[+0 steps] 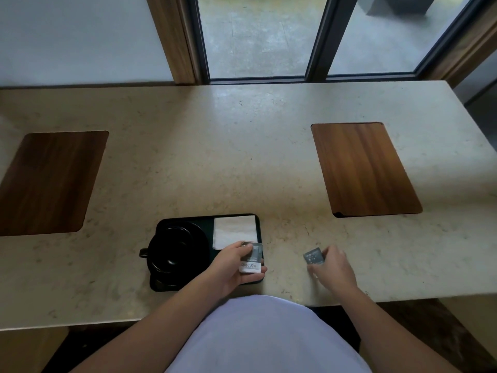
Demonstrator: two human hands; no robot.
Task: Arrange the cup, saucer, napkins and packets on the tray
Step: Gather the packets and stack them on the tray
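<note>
Two packets, one [251, 258] per hand [233, 267], one tray [259, 227], one cup [172, 250]

Soft daylight comes from the tall glass window with dark frames [269, 36] at the far side, leaving a pale sheen on the far part of the beige stone counter [242, 146]. The near side is dim, and the black rectangular tray [259, 224] loses detail in shadow. The wide lens bows the counter's edges. Both hands look slightly motion-blurred.
</note>
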